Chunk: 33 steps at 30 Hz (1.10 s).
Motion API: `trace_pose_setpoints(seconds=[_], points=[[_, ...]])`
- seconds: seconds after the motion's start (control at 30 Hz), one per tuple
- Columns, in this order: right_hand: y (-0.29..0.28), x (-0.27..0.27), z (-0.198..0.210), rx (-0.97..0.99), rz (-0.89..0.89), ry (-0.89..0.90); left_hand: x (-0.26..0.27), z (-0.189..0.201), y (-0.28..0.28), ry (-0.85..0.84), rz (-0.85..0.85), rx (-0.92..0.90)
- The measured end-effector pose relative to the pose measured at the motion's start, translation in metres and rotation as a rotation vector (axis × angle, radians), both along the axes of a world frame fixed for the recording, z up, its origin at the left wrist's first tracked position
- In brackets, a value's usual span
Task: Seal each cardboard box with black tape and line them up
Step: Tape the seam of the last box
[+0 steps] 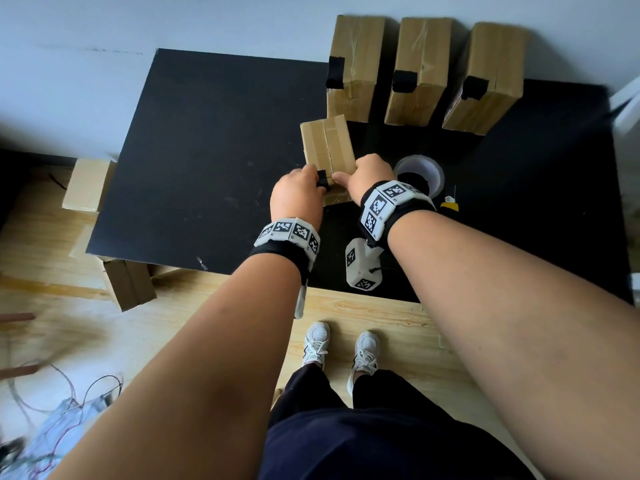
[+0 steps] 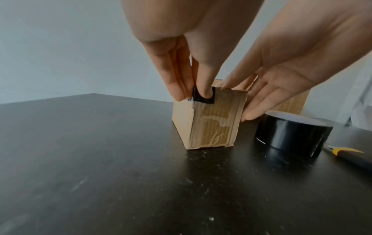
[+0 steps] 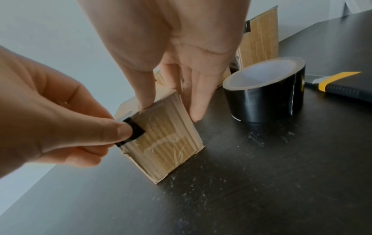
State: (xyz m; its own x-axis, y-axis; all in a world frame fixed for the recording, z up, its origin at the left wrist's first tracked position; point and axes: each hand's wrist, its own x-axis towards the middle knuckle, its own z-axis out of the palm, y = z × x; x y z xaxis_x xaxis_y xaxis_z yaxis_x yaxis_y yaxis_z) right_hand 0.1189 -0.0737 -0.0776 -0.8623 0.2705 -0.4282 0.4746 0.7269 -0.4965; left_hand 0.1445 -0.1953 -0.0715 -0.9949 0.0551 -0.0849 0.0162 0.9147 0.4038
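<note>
A small cardboard box (image 1: 327, 143) (image 2: 213, 127) (image 3: 167, 143) lies on the black table (image 1: 207, 150). A short piece of black tape (image 1: 323, 178) (image 2: 203, 99) (image 3: 135, 133) sits over the top edge of its near end. My left hand (image 1: 298, 195) (image 2: 193, 93) (image 3: 120, 135) pinches that corner, thumb pressing on the tape. My right hand (image 1: 367, 178) (image 2: 237, 101) (image 3: 171, 111) steadies the box, thumb on the top edge, straight fingers down its right side. Three boxes (image 1: 356, 64) (image 1: 419, 71) (image 1: 485, 74) with black tape stand in a row at the back.
A black tape roll (image 1: 420, 174) (image 2: 292, 132) (image 3: 265, 98) stands just right of the box, a yellow-and-black knife (image 1: 450, 202) (image 2: 346, 152) (image 3: 342, 85) beyond it. More cardboard boxes (image 1: 88, 185) (image 1: 130, 285) lie on the floor at the table's left. A white marker block (image 1: 362, 266) hangs below my right wrist.
</note>
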Motion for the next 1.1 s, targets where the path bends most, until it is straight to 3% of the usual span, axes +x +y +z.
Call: trace_pose_setpoints(seconds=[0.17, 0.47, 0.67, 0.97, 1.1], points=[[0.001, -0.002, -0.001, -0.009, 0.012, -0.009, -0.002, 0.001, 0.0, -0.018, -0.031, -0.042], [0.005, 0.0, 0.003, -0.008, 0.046, -0.058, -0.003, 0.001, -0.003, -0.128, 0.327, 0.286], [-0.006, 0.007, -0.003, -0.088, 0.041, -0.084, -0.003, 0.005, -0.012, -0.185, 0.475, 0.457], [-0.042, -0.019, 0.003, -0.052, 0.115, -0.152, -0.025, -0.002, -0.044, -0.189, 0.551, 0.443], [-0.059, -0.052, 0.006, -0.04, 0.077, -0.137, -0.067, 0.002, -0.062, -0.192, 0.534, 0.453]])
